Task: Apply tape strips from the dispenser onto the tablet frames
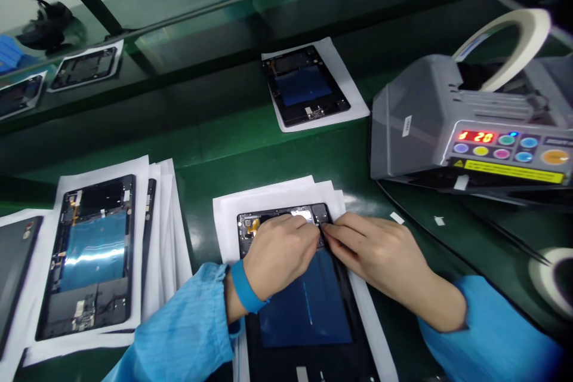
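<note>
Nearest the camera, two light-blue fabric sleeves (179,322) are reached in from the near side, a flat blue band (246,287) being worn on the left wrist. Between and beneath the hands, a flat black rectangular open-backed tablet (307,298) is laid on stacked white paper sheets (376,340). Its far end is touched by the right hand (380,250), whose thumb and index fingertip are pinched together at the right edge. The left hand (284,248) is curled over that same end; its fingertips are hidden, so its opening cannot be told. Whether anything small is held by either hand cannot be told.

Part of the far-end circuitry is blocked from view by the left hand. To the tablet's left, another open tablet (94,256) is seen on paper; beyond it, a third (307,86). To its right, a grey plastic tape dispenser (416,113), black tweezers (514,239) and a white tape roll (537,286) are seen.

The worked tablet's circuitry end is pointed away from the camera, its long axis being leaned slightly left at the far end.
</note>
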`<state>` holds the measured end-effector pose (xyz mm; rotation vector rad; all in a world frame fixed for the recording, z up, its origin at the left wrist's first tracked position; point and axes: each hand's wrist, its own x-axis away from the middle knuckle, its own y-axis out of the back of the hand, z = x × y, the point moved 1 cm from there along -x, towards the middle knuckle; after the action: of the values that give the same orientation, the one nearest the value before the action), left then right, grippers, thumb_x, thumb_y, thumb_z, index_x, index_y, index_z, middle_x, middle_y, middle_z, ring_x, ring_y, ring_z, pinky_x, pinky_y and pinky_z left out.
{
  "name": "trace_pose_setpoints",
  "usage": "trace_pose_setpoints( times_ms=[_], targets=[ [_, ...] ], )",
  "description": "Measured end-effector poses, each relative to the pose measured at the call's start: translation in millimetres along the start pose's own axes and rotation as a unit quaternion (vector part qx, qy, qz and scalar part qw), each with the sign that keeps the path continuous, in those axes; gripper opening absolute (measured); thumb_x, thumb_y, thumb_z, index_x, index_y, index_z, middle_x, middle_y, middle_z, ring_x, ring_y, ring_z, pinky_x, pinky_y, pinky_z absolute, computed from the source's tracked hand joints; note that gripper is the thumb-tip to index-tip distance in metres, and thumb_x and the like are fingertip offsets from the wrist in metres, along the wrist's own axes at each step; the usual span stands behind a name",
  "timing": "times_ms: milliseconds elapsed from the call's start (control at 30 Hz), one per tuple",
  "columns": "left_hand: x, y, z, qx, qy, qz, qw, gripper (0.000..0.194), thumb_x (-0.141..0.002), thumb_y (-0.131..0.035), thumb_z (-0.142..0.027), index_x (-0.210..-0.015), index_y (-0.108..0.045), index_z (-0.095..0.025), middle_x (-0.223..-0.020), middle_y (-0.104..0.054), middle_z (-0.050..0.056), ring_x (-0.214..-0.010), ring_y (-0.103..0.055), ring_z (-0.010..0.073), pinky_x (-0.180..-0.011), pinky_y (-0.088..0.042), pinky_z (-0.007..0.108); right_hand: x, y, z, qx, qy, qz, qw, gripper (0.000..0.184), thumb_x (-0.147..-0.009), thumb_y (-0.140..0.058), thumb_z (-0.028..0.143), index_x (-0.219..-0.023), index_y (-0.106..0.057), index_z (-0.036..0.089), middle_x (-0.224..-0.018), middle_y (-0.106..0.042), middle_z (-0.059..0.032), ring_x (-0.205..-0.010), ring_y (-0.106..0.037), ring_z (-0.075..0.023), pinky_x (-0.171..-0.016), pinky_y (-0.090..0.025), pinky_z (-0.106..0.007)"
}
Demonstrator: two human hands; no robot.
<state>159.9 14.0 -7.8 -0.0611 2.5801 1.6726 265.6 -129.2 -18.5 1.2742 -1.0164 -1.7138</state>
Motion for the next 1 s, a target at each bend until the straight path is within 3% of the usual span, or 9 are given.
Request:
trace_pose_setpoints(
  times_ms=[167, 300, 433, 500, 600, 700, 767, 833, 1000],
  targets=[
    [0.0, -0.8, 0.2, 0.007, 0.007, 0.006, 1.0, 0.023, -0.093, -0.045, -0.019, -0.074, -0.057, -0.018, -0.07, -0.057, 0.0, -0.067, -0.057, 0.0154, -0.065, -0.047, 0.028, 0.8, 4.0, 5.1, 0.037, 0.012, 0.034, 0.999, 0.023, -0.093, -0.045, 0.02, -0.089, -0.067, 0.016, -0.07, -0.058, -0.0005, -0.057, -0.053, -0.012, -0.056, -0.037, -0.03],
    [0.2, -1.4, 0.7, 0.001, 0.014, 0.011, 1.0, 0.02, -0.092, -0.047, -0.019, -0.076, -0.059, -0.018, -0.073, -0.059, 0.001, -0.069, -0.058, 0.016, -0.066, -0.047, 0.028, 6.1, 3.8, 17.0, 0.08, 0.006, 0.048, 0.996, 0.024, -0.091, -0.048, 0.02, -0.105, -0.065, 0.01, -0.072, -0.057, -0.0034, -0.062, -0.054, -0.0161, -0.057, -0.038, -0.031],
    [-0.1, 0.5, 1.2, 0.0, 0.026, 0.021, 0.999, 0.018, -0.092, -0.049, -0.018, -0.08, -0.063, -0.018, -0.075, -0.061, 0.001, -0.072, -0.059, 0.0168, -0.067, -0.047, 0.029, 22.6, 8.3, 24.2, 0.047, -0.016, 0.074, 0.996, 0.04, -0.092, -0.045, 0.028, -0.125, -0.054, 0.008, -0.088, -0.061, -0.0083, -0.075, -0.057, -0.02, -0.065, -0.046, -0.034],
    [-0.5, 2.3, 1.7, 0.008, 0.027, 0.014, 1.0, 0.017, -0.092, -0.049, -0.018, -0.083, -0.064, -0.019, -0.076, -0.062, 0.002, -0.073, -0.06, 0.0169, -0.069, -0.047, 0.029, 38.2, 16.0, 18.0, 0.007, -0.027, 0.044, 0.999, 0.041, -0.093, -0.045, 0.03, -0.129, -0.05, 0.011, -0.101, -0.062, -0.0101, -0.085, -0.058, -0.0203, -0.073, -0.05, -0.035],
    [-2.0, 4.8, 3.5, 0.014, 0.018, -0.008, 1.0, 0.017, -0.091, -0.05, -0.017, -0.083, -0.064, -0.019, -0.077, -0.063, 0.002, -0.072, -0.061, 0.0175, -0.067, -0.046, 0.029, 70.4, 34.2, -11.9, 0.034, -0.093, -0.095, 0.991, 0.043, -0.088, -0.056, 0.024, -0.13, -0.049, 0.017, -0.104, -0.063, -0.0094, -0.091, -0.06, -0.0199, -0.078, -0.051, -0.033],
    [-4.3, 6.7, 6.1, 0.016, 0.002, -0.028, 0.999, 0.015, -0.09, -0.052, -0.016, -0.082, -0.064, -0.019, -0.074, -0.062, 0.001, -0.069, -0.06, 0.0173, -0.063, -0.044, 0.028, 104.8, 53.7, -58.1, 0.194, -0.182, -0.208, 0.941, 0.051, -0.081, -0.065, 0.019, -0.13, -0.051, 0.019, -0.1, -0.064, -0.0108, -0.089, -0.061, -0.0237, -0.074, -0.051, -0.036],
    [-5.4, 8.2, 6.9, 0.018, -0.007, -0.036, 0.999, 0.014, -0.089, -0.052, -0.016, -0.081, -0.064, -0.019, -0.073, -0.062, 0.001, -0.067, -0.06, 0.0169, -0.06, -0.043, 0.027, 122.0, 62.2, -87.0, 0.271, -0.216, -0.221, 0.911, 0.049, -0.082, -0.065, 0.022, -0.129, -0.052, 0.018, -0.102, -0.064, -0.0131, -0.091, -0.062, -0.0271, -0.074, -0.05, -0.039],
    [-5.5, 9.8, 7.2, 0.016, -0.009, -0.039, 0.999, 0.015, -0.089, -0.052, -0.016, -0.081, -0.063, -0.019, -0.072, -0.061, 0.0, -0.065, -0.06, 0.0168, -0.058, -0.042, 0.027, 131.9, 65.8, -108.4, 0.296, -0.237, -0.213, 0.9, 0.044, -0.084, -0.062, 0.024, -0.127, -0.053, 0.017, -0.105, -0.065, -0.0143, -0.095, -0.061, -0.0287, -0.075, -0.05, -0.04],
    [-5.3, 8.9, 8.3, 0.013, -0.007, -0.04, 0.999, 0.015, -0.09, -0.052, -0.017, -0.082, -0.064, -0.019, -0.073, -0.062, 0.0, -0.066, -0.06, 0.0165, -0.06, -0.044, 0.027, 135.4, 67.5, -131.0, 0.293, -0.223, -0.196, 0.909, 0.028, -0.087, -0.056, 0.021, -0.115, -0.061, 0.019, -0.102, -0.067, -0.0123, -0.089, -0.061, -0.025, -0.074, -0.047, -0.036]
  ],
)
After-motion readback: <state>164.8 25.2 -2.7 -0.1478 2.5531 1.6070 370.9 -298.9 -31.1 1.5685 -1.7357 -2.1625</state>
